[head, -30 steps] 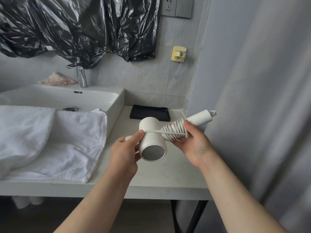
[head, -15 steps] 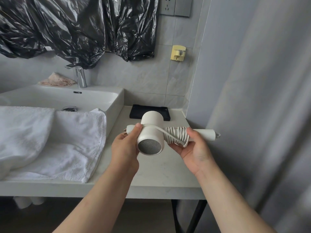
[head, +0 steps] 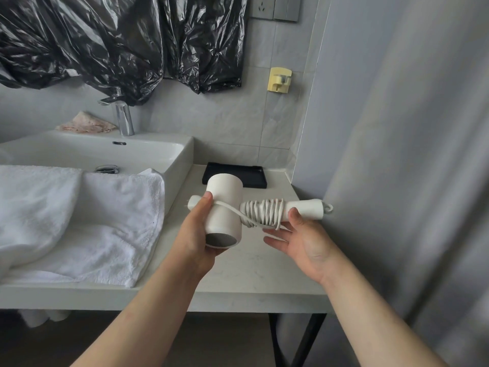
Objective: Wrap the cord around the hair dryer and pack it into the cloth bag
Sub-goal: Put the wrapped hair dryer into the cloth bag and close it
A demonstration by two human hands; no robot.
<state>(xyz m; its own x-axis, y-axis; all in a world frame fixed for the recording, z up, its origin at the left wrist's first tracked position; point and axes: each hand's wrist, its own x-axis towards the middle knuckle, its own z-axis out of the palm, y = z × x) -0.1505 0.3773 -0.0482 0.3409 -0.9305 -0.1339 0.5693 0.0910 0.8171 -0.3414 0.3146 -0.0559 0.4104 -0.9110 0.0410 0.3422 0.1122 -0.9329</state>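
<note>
A white hair dryer (head: 225, 207) hangs above the counter, its barrel pointing toward me and its handle lying level to the right. The white cord (head: 264, 213) is coiled many times around the handle, and one strand runs across the barrel. My left hand (head: 195, 239) grips the barrel, with the thumb pinning that strand beside the plug (head: 192, 202), which sticks out at the left. My right hand (head: 299, 239) lies palm up under the handle with its fingers straight, the thumb tip touching the handle near its end. No cloth bag shows in this view.
Below the dryer is a pale countertop (head: 251, 274), with a black tray (head: 254, 176) at its back. A white towel (head: 79, 221) drapes over the front of the sink (head: 105, 152) on the left. A grey curtain (head: 397, 181) hangs close on the right.
The handle has swung down from tilted up to level. My right hand has let go of the coiled handle and opened beneath it. My left hand keeps its hold on the barrel.
</note>
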